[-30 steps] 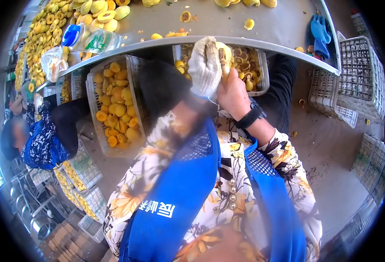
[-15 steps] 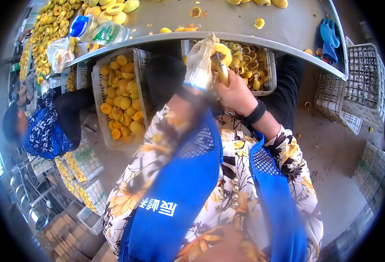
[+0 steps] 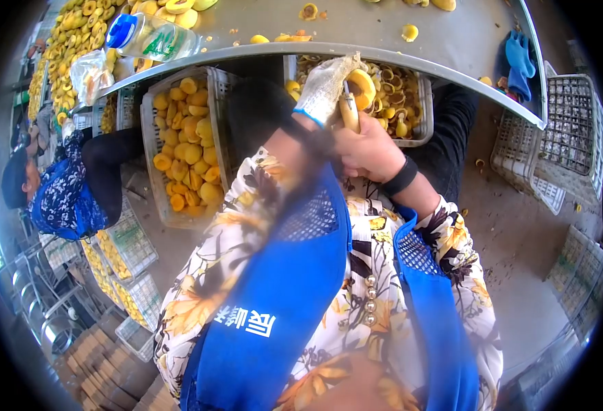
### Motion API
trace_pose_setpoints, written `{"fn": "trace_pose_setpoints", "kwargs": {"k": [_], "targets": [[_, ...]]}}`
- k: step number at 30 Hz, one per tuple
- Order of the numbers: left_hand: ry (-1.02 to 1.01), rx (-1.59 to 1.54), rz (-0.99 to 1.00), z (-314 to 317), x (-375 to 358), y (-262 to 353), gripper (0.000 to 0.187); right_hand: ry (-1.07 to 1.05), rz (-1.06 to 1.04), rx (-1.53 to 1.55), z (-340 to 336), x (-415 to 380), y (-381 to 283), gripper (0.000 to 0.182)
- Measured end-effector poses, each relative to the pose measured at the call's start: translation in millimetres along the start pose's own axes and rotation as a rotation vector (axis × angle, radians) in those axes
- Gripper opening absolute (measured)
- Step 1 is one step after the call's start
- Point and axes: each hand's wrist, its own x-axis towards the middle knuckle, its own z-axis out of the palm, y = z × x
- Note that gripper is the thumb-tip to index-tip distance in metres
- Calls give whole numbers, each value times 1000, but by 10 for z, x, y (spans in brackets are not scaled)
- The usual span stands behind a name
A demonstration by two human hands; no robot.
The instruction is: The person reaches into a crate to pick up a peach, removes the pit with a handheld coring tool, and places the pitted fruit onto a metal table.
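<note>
My gloved left hand [image 3: 325, 88] has turned its gripped yellow fruit half [image 3: 363, 87] while my right hand [image 3: 363, 147], clenching the coring tool [image 3: 349, 109], digs deeper above the far scrap crate [image 3: 421, 113].

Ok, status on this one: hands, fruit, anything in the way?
Gloved left hand grips yellow fruit half. Bare right hand holds tool against it. Crate of scraps below; nothing blocking.

- The gloved left hand [image 3: 323, 89] now tilts more to the left than before, and its fingers [image 3: 339, 68] open a little around the yellow fruit [image 3: 364, 88].
- The fruit now shows its hollow side just right of the glove fingers.
- The right hand [image 3: 366, 147] has risen slightly; its tool [image 3: 349, 109] stands between the fingers and the fruit.
</note>
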Motion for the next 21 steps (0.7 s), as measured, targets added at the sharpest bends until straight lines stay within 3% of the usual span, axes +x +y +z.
{"fn": "trace_pose_setpoints", "kwargs": {"k": [1,3,4,5,6,7,13,17,21], "targets": [[74,-159,-124,88,-76,156,18,-35,29,136,-1,-41,-63,8],[73,-160,-74,127,-81,187,15,-146,90,396,-76,-46,-72,9],[78,-159,-40,137,-69,196,14,-242,84,446,-179,-20,-23,9],[72,-72,167,143,-65,191,12,-353,84,490,-280,40,27,9],[87,31,199,128,-70,209,13,-471,95,535,-323,94,47,10],[72,1,215,93,-102,222,15,-435,36,483,-291,79,46,11],[-114,-738,-301,-19,-67,240,19,-500,42,446,-279,220,116,10],[-76,-705,-310,-112,-33,148,27,-462,27,436,-229,225,57,12],[22,-771,-316,-35,-34,156,27,-552,15,509,-308,232,42,11]]}}
